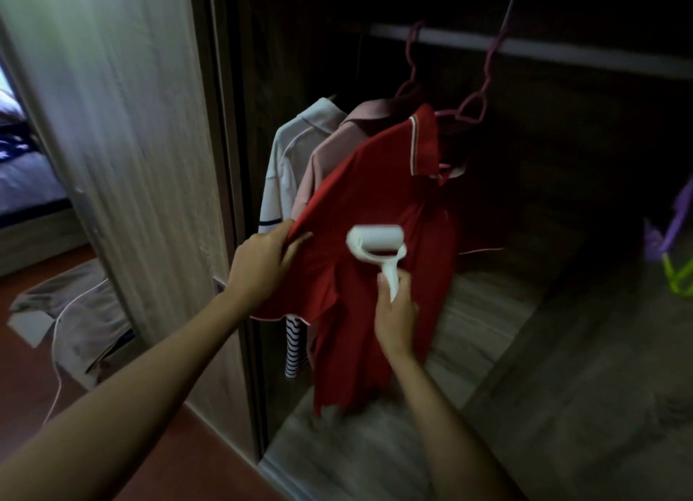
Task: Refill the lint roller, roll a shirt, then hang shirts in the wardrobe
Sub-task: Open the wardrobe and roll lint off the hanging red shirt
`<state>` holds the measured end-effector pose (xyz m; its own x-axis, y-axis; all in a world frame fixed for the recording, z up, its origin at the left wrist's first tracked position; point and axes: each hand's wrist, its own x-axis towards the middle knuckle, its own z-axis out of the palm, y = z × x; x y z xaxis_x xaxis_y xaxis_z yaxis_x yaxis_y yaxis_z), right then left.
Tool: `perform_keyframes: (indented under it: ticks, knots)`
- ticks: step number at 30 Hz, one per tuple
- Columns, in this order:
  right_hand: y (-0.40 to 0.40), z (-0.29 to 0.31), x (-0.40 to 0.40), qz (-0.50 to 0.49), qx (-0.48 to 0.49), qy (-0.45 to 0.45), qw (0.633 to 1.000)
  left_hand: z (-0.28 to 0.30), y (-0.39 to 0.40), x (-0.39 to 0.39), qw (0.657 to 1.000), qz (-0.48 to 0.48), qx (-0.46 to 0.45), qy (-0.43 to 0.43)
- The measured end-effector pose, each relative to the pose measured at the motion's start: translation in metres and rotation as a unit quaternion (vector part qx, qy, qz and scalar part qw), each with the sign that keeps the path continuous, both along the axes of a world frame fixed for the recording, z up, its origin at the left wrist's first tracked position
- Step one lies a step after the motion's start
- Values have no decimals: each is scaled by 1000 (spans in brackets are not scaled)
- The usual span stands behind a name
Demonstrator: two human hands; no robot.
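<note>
A red polo shirt (375,185) hangs on a pink hanger (473,107) from the rail (562,49) inside the open wardrobe. My left hand (262,264) pinches the shirt's left edge and pulls the fabric taut. My right hand (395,313) grips the handle of a white lint roller (375,240), whose roll lies against the shirt's front, just below chest height. Behind the red shirt hang a pink shirt (330,152) and a white shirt (288,155), and a striped garment (294,347) shows below them.
The wardrobe door panel (123,163) stands to the left. A grey garment with a thin cord (71,313) lies on the red-brown floor. Purple and green hangers (675,245) sit at the right edge. The wardrobe's wooden floor (487,350) lies below the shirts. A bed (22,178) is far left.
</note>
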<state>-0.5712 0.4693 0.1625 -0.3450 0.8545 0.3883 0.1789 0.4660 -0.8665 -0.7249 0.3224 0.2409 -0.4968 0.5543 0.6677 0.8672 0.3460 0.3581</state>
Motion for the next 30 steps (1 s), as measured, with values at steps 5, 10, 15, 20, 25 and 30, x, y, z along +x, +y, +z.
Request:
perform_keyframes:
  ticks: [5, 10, 15, 20, 25, 30]
  knots:
    - [-2, -54, 20, -13, -64, -66, 996, -1, -2, -5, 1000, 8, -8, 7]
    - [23, -11, 17, -44, -46, 39, 997, 1, -2, -8, 1000, 8, -1, 29]
    - [39, -1, 15, -22, -13, 19, 999, 2, -1, 0, 999, 21, -9, 35]
    - [29, -51, 26, -4, -53, -51, 997, 5, -1, 4, 999, 7, 1, 41]
    - [23, -28, 26, -9, -22, 12, 1000, 6, 2, 0, 999, 13, -2, 42]
    - [15, -57, 24, 48, 2, -90, 995, 6, 2, 3, 999, 6, -4, 31]
